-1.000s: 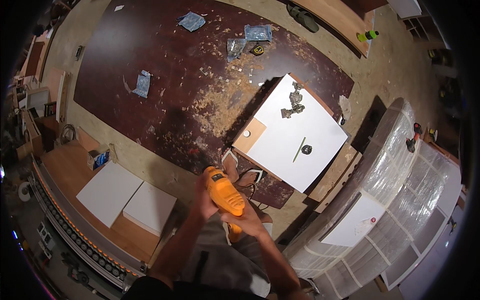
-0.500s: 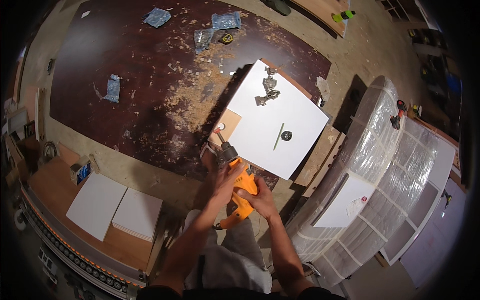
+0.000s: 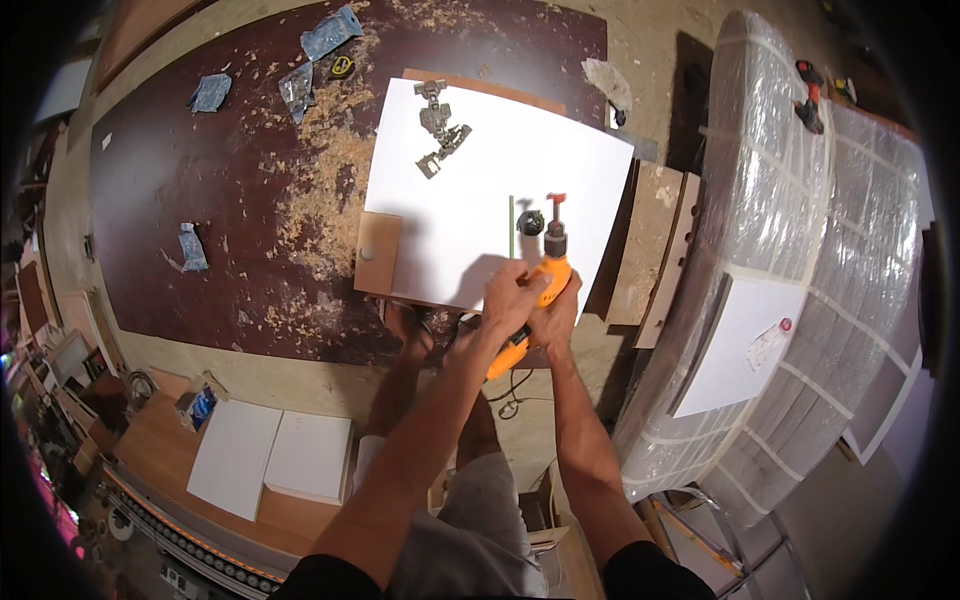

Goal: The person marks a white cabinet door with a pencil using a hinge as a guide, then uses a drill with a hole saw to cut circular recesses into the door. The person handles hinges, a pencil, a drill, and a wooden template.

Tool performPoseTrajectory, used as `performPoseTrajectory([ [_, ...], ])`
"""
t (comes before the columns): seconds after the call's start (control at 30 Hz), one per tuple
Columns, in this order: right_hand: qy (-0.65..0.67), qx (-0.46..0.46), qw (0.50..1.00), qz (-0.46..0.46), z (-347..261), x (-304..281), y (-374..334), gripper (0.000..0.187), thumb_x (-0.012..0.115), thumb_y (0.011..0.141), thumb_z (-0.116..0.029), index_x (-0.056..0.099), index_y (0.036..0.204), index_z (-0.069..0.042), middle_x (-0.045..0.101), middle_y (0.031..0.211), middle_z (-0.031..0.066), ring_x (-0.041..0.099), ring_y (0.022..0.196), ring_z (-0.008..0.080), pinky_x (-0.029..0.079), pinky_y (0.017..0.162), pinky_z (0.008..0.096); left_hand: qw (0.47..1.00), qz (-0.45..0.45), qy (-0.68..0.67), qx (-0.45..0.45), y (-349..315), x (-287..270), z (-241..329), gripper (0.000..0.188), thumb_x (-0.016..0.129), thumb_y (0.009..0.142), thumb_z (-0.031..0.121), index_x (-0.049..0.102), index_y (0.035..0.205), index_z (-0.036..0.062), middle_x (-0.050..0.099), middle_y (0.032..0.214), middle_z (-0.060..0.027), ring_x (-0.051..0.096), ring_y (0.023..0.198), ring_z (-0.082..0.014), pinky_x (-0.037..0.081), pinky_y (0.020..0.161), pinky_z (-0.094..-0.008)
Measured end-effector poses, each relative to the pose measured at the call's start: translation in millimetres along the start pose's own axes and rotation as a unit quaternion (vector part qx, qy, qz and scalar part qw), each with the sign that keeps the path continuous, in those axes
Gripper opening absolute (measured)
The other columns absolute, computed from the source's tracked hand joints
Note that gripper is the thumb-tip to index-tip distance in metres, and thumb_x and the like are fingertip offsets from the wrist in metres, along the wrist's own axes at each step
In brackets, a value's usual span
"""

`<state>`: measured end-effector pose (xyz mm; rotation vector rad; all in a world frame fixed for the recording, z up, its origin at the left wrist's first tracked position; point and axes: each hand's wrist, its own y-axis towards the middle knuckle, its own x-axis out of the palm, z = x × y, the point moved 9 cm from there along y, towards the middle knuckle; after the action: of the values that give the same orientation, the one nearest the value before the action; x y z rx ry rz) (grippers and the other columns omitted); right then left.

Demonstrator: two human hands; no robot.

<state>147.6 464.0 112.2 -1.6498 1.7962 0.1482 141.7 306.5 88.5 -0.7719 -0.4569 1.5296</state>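
An orange power drill [image 3: 552, 284] with a red-tipped bit [image 3: 556, 201] points away from me over the lower right of a white panel [image 3: 500, 130]. My left hand [image 3: 512, 300] is closed on the drill's left side, and my right hand [image 3: 558, 316] grips it from the right. Just left of the bit lie a small dark round object [image 3: 530, 223] and a green pencil [image 3: 511, 225]. Several metal hinges [image 3: 437, 122] rest at the panel's far left. A wooden block with a round hole [image 3: 378, 260] sits on its near left corner.
Wood shavings [image 3: 325, 190] and blue plastic packets [image 3: 210, 92] litter the dark red board. To the right are wrapped panels [image 3: 750, 180] with a cordless drill [image 3: 809, 97] on top. White boards [image 3: 235, 455] lie on a bench at lower left. A tape measure [image 3: 342, 67] lies far off.
Both hands have carried the drill right, from the wooden block to beside the pencil and round object. My view has shifted; the block, pencil and hinges still lie on the panel.
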Motion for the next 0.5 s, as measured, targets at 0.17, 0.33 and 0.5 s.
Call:
performPoseTrajectory([
  [0.17,-0.034,0.080,0.996,0.032,60.0,0.2,32.0,0.098,0.094,0.072,-0.027,0.045,0.149,0.009,0.072,0.124,0.0287,0.074,0.110,0.0420,0.059,0.098,0.0505,0.956,0.250,0.149,0.043,-1.2,-94.8,-47.1,0.059,0.087,0.091,0.022,0.059,0.138,0.0030,0.065,0.129,-0.0222,0.064,0.125,-0.0409,0.052,0.109,-0.0510],
  [0.33,-0.180,0.115,0.974,0.072,74.8,8.1,30.7,0.103,0.090,0.075,-0.029,0.037,0.158,0.001,0.059,0.136,0.0306,0.057,0.128,0.0511,0.050,0.105,0.0686,0.883,0.267,0.374,0.097,-13.4,-196.7,-73.3,0.095,0.089,0.084,0.020,0.036,0.160,0.0010,0.047,0.150,-0.0281,0.047,0.139,-0.0482,0.039,0.117,-0.0607],
  [0.5,-0.252,0.104,0.956,0.108,72.5,22.8,26.3,0.111,0.091,0.076,-0.036,0.032,0.163,-0.001,0.055,0.142,0.0303,0.051,0.135,0.0516,0.046,0.106,0.0734,0.917,0.214,0.338,-0.007,-13.7,-249.8,-119.4,0.113,0.094,0.080,0.029,0.028,0.167,-0.0003,0.044,0.156,-0.0300,0.042,0.147,-0.0511,0.035,0.125,-0.0606],
])
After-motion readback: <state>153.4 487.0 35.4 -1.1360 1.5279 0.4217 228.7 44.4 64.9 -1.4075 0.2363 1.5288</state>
